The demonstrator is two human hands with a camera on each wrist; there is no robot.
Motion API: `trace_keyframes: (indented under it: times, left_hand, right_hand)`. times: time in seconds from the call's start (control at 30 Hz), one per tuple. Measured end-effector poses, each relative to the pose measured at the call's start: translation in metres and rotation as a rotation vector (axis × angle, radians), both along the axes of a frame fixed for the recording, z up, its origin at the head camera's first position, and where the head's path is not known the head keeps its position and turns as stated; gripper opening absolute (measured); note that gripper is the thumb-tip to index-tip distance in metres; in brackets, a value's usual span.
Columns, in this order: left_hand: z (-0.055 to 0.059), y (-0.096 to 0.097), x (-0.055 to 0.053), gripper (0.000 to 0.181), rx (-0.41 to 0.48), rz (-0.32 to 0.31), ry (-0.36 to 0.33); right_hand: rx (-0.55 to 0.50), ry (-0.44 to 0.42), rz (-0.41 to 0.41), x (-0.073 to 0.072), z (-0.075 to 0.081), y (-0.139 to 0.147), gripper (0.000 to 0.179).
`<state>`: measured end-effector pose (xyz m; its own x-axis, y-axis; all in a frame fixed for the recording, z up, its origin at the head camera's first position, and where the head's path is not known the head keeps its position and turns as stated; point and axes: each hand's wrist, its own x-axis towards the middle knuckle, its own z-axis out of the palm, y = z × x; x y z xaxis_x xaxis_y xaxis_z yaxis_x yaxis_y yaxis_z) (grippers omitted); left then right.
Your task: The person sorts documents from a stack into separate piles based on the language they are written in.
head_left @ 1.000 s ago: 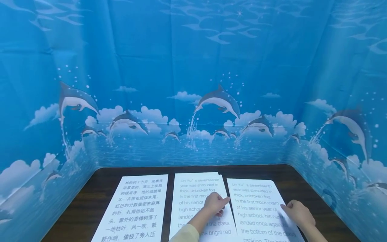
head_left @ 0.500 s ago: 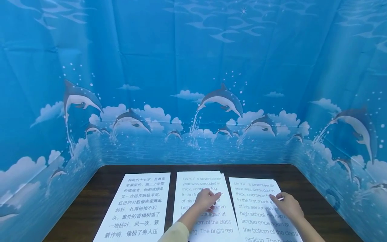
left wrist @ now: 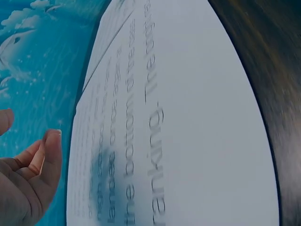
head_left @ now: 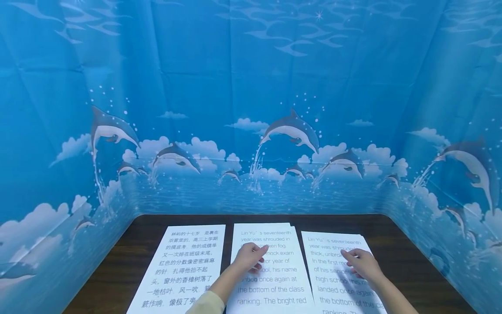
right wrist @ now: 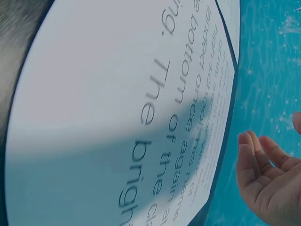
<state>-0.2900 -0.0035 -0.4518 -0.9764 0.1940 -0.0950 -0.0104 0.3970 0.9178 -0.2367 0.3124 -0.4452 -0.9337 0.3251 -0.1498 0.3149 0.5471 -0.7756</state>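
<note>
Counter (head_left: 117, 274), dark wood grain, carrying printed paper in three groups side by side. Chinese-text page (head_left: 180, 270) lies on the left; first English stack (head_left: 272, 279) in the middle, sheets slightly offset at its far right corner; second English stack (head_left: 333, 288) on the right, set at a slight angle. Left hand (head_left: 249, 258) above the middle stack, right hand (head_left: 364, 264) above the right one. Each grip loosely curled, thumb apart from fingertips, holding nothing. Blue dolphin backdrop (head_left: 235, 87) behind and to both sides.
</note>
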Motion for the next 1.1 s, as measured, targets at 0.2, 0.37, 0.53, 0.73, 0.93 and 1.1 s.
trace_keyframes:
  times: [0.2,0.37,0.53,0.73,0.93,1.1]
  left_hand:
    - [0.0,-0.027,-0.001,0.047,0.009,0.039,-0.004]
    - [0.001,-0.045,-0.002,0.053,0.039,0.077,-0.039]
    - [0.003,-0.061,-0.001,0.052,0.051,0.126,-0.083]
    - [0.001,-0.077,-0.003,0.04,0.051,0.204,-0.126]
    - [-0.006,-0.088,-0.005,0.037,0.011,0.264,-0.138]
    - [-0.006,-0.091,-0.003,0.039,0.002,0.291,-0.149]
  right_hand:
    - [-0.051,0.0,0.043,-0.002,0.005,-0.014,0.069]
    - [-0.087,-0.012,0.079,-0.005,0.004,-0.024,0.072]
    - [-0.133,-0.027,0.092,-0.011,0.0,-0.036,0.072]
    - [-0.17,-0.062,0.091,-0.017,-0.004,-0.05,0.072]
    - [-0.163,-0.084,0.078,-0.021,-0.005,-0.059,0.071]
    - [-0.167,-0.077,0.071,-0.022,-0.008,-0.065,0.068]
